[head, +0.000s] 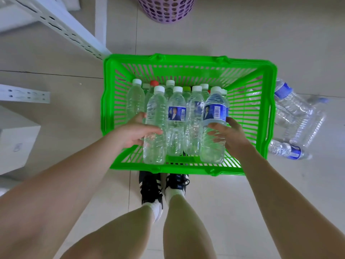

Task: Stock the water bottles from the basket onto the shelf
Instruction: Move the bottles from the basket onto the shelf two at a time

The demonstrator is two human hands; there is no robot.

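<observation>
Both hands gripping bottles at the basket (186, 61).
Your left hand (133, 134) holds a clear bottle (155, 109); right hand (232, 139) a blue-labelled bottle (214, 107), white-capped.

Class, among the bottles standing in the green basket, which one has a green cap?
The back-row bottle peeking between the two middle front bottles; its cap is light green, while the other caps are white or red.

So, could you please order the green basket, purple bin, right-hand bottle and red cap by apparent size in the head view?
1. green basket
2-3. right-hand bottle and purple bin: not ranked, since the bin is cropped by the frame and the bottle is nearer.
4. red cap
</observation>
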